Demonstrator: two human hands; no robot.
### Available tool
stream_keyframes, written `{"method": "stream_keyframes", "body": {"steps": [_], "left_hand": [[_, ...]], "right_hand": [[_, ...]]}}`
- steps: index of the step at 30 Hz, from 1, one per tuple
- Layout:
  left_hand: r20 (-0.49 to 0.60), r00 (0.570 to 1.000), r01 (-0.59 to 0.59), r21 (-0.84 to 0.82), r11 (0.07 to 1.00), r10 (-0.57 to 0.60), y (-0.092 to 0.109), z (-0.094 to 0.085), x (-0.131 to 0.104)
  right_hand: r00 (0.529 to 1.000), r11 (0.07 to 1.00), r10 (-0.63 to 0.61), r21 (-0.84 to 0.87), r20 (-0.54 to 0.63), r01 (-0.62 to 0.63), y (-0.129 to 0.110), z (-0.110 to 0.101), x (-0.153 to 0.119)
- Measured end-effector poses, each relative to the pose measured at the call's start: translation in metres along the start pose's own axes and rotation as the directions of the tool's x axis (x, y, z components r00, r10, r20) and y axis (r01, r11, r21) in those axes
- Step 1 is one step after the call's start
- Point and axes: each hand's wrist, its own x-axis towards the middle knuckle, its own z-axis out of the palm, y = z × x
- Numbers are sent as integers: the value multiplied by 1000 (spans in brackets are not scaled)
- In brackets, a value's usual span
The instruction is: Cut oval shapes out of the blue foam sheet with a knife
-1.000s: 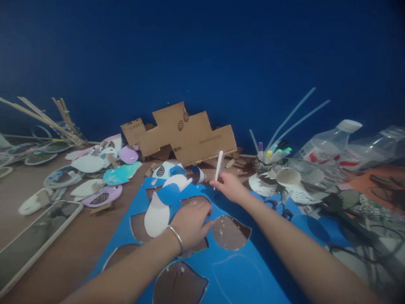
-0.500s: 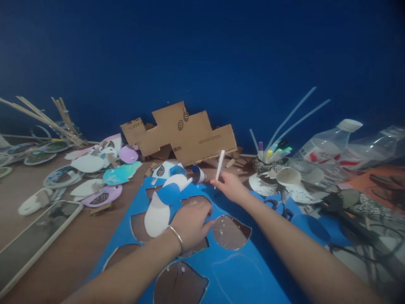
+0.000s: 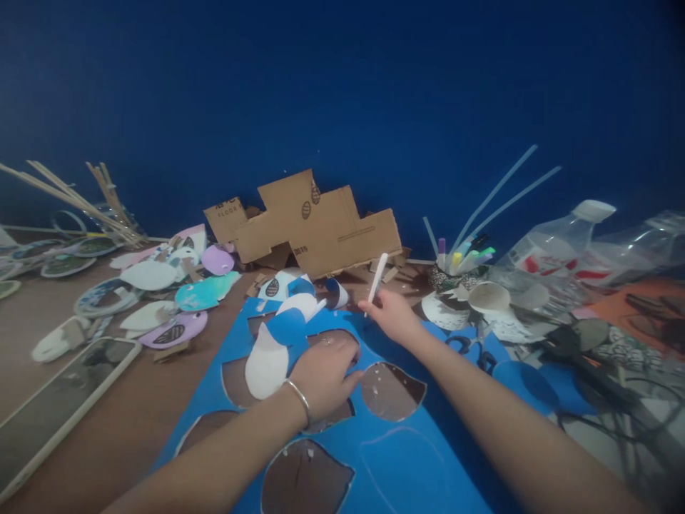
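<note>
My left hand (image 3: pixel 326 375), with a silver bangle at its wrist, lies on a blue sheet (image 3: pixel 401 457) with its thumb apart from the other fingers. The sheet has several fish-shaped or leaf-shaped holes cut through it, and a faint pale outline is drawn on its lower right. My right hand (image 3: pixel 393 318) grips a slim white pen (image 3: pixel 377 277), held tilted upright above the sheet's far edge. Where its tip points is hidden by the fingers. White and blue cut-out pieces (image 3: pixel 266 364) overlap on the sheet just left of my left hand.
Cut cardboard (image 3: pixel 326 235) leans against the blue wall. Painted fish cut-outs (image 3: pixel 206 293) and a framed panel (image 3: pixel 69 414) lie left. At right are a marker holder (image 3: pixel 454 277), scissors (image 3: pixel 484 353), blue scraps (image 3: pixel 527 385) and plastic bottles (image 3: pixel 561 239).
My right hand and the white pen have shifted very slightly to the right. My left hand stays in place on the sheet.
</note>
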Motion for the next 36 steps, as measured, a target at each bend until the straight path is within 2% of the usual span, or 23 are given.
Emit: {"method": "stream_keyframes", "body": {"steps": [36], "left_hand": [[20,1000,-9,18,1000,9,0,1,0]], "right_hand": [[986,990,122,-50,-115,-129,1,-2,-6]]}}
